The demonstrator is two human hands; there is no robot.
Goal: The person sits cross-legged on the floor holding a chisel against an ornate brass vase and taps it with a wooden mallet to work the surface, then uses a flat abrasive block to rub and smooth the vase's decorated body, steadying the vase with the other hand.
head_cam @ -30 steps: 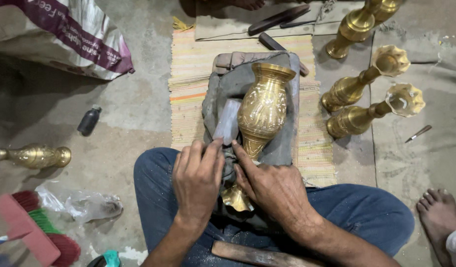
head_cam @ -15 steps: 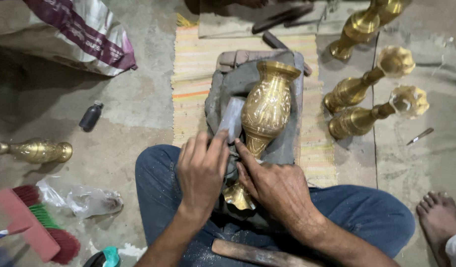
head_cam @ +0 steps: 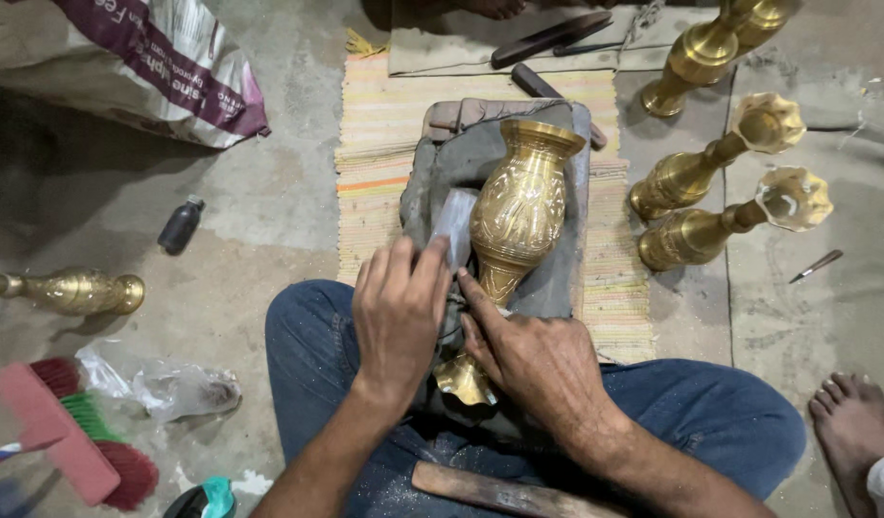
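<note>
- Left hand (head_cam: 399,321): fingers (head_cam: 432,264) curled snug around a small grey block (head_cam: 453,223), pressing its flat face against the side of the brass vase (head_cam: 518,216). Looks like a rubbing grip, so the block stays square to the metal.
- Right hand (head_cam: 538,360): fingers pinched narrow at the vase's slim neck just above the foot, index finger (head_cam: 480,293) laid along the stem. Probably steadying it so it can't roll.
- The vase lies just beyond both sets of fingers, cradled in a grey padded cloth (head_cam: 557,278) on the person's lap. That padding likely keeps it from sliding or getting dented.
- Its long axis runs away from the fingers, tilted a bit right: flared foot (head_cam: 464,379) tucked under the hands, open mouth (head_cam: 542,137) pointing away from the person.
- Further right of the fingers, two brass candlestick-like stands (head_cam: 696,206) lie on the floor (head_cam: 269,201); a brush (head_cam: 72,441) sits far left.
</note>
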